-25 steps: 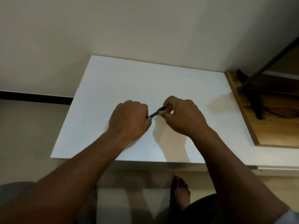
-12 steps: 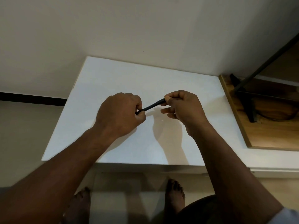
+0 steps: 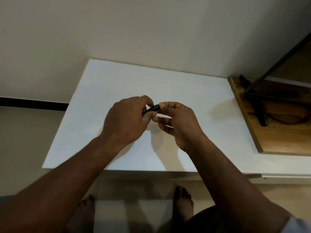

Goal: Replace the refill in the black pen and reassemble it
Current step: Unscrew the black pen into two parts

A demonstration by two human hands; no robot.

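The black pen point(image 3: 152, 109) is held above the white table point(image 3: 104, 91), between both hands. My left hand point(image 3: 127, 120) grips its lower left end with curled fingers and thumb. My right hand point(image 3: 176, 120) pinches the upper right end between thumb and forefinger, its other fingers curled underneath. Only a short stretch of the pen shows between the hands; the rest is hidden inside them. I cannot see a refill.
A wooden board point(image 3: 276, 140) lies at the table's right side, with a black stand foot point(image 3: 254, 101) and a dark slanted pole point(image 3: 277, 59) on it. The wall rises behind the table. My bare feet point(image 3: 183, 200) show below the front edge.
My hands have come closer together, so less of the pen shows between them. Both hands have lifted a little and shifted toward the table's middle.
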